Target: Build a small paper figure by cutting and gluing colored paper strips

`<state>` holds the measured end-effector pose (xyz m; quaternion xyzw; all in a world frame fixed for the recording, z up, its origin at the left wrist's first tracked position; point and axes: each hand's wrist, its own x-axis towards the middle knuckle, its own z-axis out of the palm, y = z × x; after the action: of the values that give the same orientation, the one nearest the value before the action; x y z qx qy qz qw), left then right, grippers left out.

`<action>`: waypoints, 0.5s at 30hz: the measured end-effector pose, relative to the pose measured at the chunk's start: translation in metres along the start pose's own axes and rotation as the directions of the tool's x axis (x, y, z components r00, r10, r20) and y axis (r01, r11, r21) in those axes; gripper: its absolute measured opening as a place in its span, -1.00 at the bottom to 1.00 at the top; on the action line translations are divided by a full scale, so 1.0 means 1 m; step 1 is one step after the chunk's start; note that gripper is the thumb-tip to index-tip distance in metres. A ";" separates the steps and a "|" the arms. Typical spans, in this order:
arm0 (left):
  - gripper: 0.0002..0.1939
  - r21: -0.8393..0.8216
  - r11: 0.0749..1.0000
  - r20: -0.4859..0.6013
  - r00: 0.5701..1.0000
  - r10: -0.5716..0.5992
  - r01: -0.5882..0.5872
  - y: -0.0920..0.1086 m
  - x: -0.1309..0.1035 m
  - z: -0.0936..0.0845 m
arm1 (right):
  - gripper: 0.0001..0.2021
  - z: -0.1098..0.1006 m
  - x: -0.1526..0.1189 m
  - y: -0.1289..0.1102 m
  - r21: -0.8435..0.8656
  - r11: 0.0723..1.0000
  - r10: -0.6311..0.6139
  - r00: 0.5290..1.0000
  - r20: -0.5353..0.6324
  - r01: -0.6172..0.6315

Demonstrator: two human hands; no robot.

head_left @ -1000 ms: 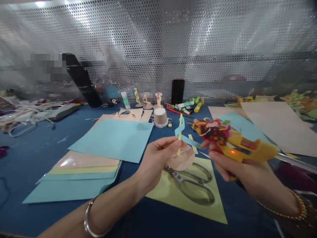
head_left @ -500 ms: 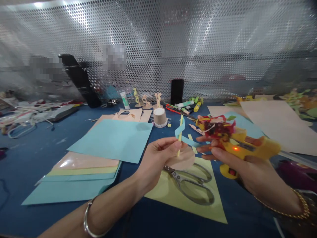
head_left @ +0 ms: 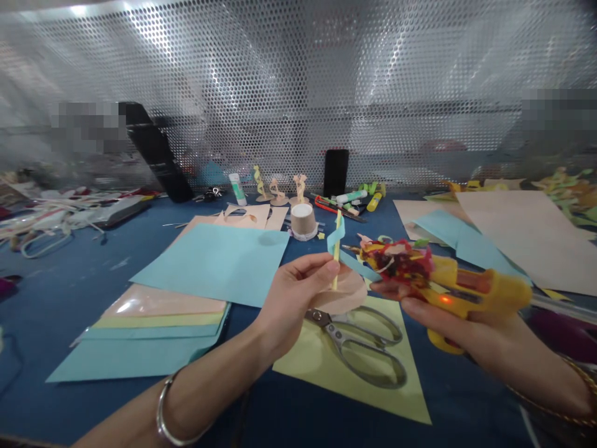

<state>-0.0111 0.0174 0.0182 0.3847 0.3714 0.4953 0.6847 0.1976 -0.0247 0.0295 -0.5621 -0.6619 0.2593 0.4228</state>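
My left hand (head_left: 298, 289) is closed in a pinch on a thin yellow paper stem (head_left: 336, 249), which stands upright from a round pink paper disc (head_left: 347, 291). A light blue paper strip (head_left: 336, 236) curls around the stem, and its tail reaches right toward my other hand's fingertips; whether they touch it I cannot tell. In my right hand (head_left: 448, 317) is a yellow glue gun (head_left: 459, 283), its front coated in red and coloured scraps and a small orange light glowing. The metal nozzle points left, close beside the stem. Under the disc lie grey-handled scissors (head_left: 359, 339) on yellow-green paper (head_left: 321, 386).
Blue sheets (head_left: 219, 258) and a plastic-wrapped paper pack (head_left: 158, 305) lie left. Behind the stem are a paper cup (head_left: 303, 219), small paper figures (head_left: 301, 186), a glue stick (head_left: 237, 188) and a phone (head_left: 336, 172). More paper (head_left: 522, 230) lies right. A perforated metal panel (head_left: 270, 81) stands behind.
My right hand has turned the glue gun more level and lowered its front, so the nozzle now shows near the stem. My left hand keeps its pinch, almost unmoved.
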 end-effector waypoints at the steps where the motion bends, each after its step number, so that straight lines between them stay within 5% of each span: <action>1: -0.82 0.004 1.000 -0.007 1.000 -0.003 0.003 0.000 0.000 0.000 | -0.71 -0.001 0.000 0.001 0.042 0.999 0.009 0.999 0.044 -0.011; 10: -0.76 0.029 0.999 -0.055 0.998 0.015 -0.013 0.000 0.001 -0.001 | -0.50 0.003 -0.003 0.016 0.098 0.993 0.052 0.993 0.102 -0.062; 15: -0.76 0.032 0.999 -0.027 0.999 0.038 -0.037 -0.002 0.000 -0.003 | -0.55 -0.001 -0.003 0.007 0.099 0.987 0.110 0.985 0.132 -0.123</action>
<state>-0.0127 0.0173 0.0149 0.3956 0.3814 0.5072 0.6639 0.2022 -0.0258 0.0233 -0.5590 -0.6383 0.3536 0.3937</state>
